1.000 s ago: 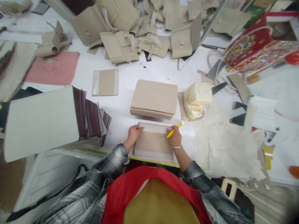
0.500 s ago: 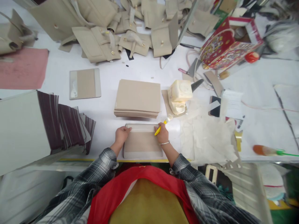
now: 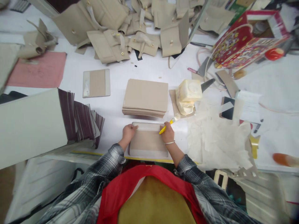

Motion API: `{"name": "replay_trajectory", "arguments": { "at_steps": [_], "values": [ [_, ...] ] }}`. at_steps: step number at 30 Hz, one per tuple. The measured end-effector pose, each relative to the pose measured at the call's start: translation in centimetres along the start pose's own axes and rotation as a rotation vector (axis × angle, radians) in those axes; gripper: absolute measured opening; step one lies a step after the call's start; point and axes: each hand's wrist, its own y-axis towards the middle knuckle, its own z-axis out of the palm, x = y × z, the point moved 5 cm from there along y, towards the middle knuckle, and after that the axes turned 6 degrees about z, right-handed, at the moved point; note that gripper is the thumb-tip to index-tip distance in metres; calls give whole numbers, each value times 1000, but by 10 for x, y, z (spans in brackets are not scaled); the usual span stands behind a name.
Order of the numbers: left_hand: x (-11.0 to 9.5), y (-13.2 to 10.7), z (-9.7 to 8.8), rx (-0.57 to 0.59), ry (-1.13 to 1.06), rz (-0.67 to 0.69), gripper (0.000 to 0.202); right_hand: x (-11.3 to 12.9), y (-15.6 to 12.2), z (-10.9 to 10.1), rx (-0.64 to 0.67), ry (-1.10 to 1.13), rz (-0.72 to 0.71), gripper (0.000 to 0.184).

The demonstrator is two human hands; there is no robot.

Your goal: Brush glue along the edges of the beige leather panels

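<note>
A beige panel with pale borders lies flat at the table's near edge. My left hand presses on its upper left corner, fingers curled onto the rim. My right hand rests on the upper right corner and grips a yellow-handled brush, whose bristle end points up and right toward a glue-crusted pot. Just beyond the panel stands a stack of beige panels.
A single bordered panel lies back left. Maroon-striped boards fan out at left beside a large pale board. Beige bag parts pile at the back. Crumpled white paper and a red patterned box sit right.
Both hands stay on the top corners of the panel with the brush held the same way. Only the camera view has swung left and right.
</note>
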Motion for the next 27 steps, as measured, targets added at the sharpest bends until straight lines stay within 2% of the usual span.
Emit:
{"name": "replay_trajectory", "arguments": {
  "at_steps": [3, 5, 7, 8, 10, 11, 13, 14, 15, 17, 18, 20, 22, 23, 25, 27],
  "values": [
    [-2, -3, -14, -19, 178, 22, 35, -4, 0, -9, -77, -25, 0, 39],
    [-4, -11, -26, -105, 274, 80, 33, -5, -5, -17, -143, -36, -37, 38],
    [-13, -23, -31, -191, 342, 249, 31, -1, -14, -19, -165, -46, -143, 32],
    [-19, -30, -28, -194, 376, 372, 34, 3, -19, -17, -152, -51, -217, 28],
    [-31, -46, -14, -95, 452, 600, 40, 11, -32, -9, -90, -69, -363, 26],
    [-35, -53, -6, -22, 497, 663, 42, 14, -38, -5, -57, -80, -421, 27],
    [-39, -67, -3, 82, 578, 665, 45, 17, -49, -1, -19, -81, -498, 30],
    [-40, -74, -9, 97, 601, 637, 44, 17, -52, -4, -23, -67, -514, 32],
    [-41, -83, -21, 88, 608, 629, 44, 16, -54, -9, -38, -39, -525, 33],
    [-46, -105, -62, -13, 591, 715, 43, 13, -55, -24, -96, 31, -517, 35],
    [-49, -118, -91, -114, 584, 795, 43, 13, -54, -32, -121, 63, -514, 35],
    [-47, -145, -159, -430, 622, 857, 47, 19, -54, -50, -172, 127, -505, 37],
    [-36, -165, -231, -768, 704, 699, 63, 37, -56, -67, -203, 201, -503, 38],
    [-28, -170, -260, -830, 748, 597, 72, 51, -59, -75, -202, 244, -516, 38],
    [-14, -169, -297, -731, 827, 474, 71, 87, -68, -86, -164, 334, -584, 35],
    [-9, -169, -307, -581, 868, 489, 51, 127, -79, -92, -76, 411, -681, 29]
  ]
}}
